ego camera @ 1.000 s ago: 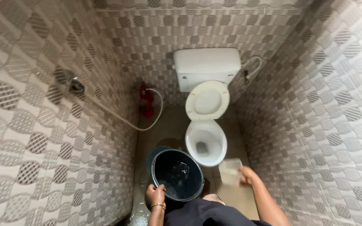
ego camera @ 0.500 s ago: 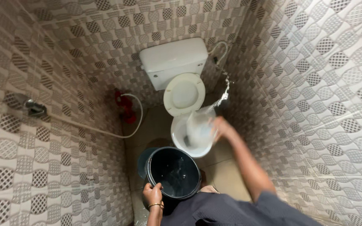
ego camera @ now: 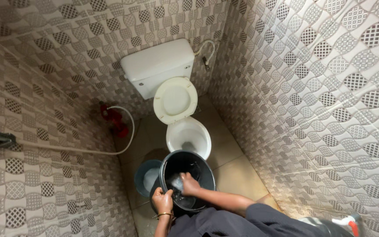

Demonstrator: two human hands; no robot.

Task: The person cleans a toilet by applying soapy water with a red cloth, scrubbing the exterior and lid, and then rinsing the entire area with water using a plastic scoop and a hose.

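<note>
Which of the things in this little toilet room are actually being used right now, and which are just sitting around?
In use:
- black bucket, its rim gripped by the left hand
- clear scoop, dipped into the bucket by the right hand

Just sitting around:
- toilet with its seat raised
- white tank
- red tap and white hose
- smaller blue bucket

Left hand (ego camera: 162,201) clenched in a grip, right hand (ego camera: 190,184) reaching down, fingers curled
</note>
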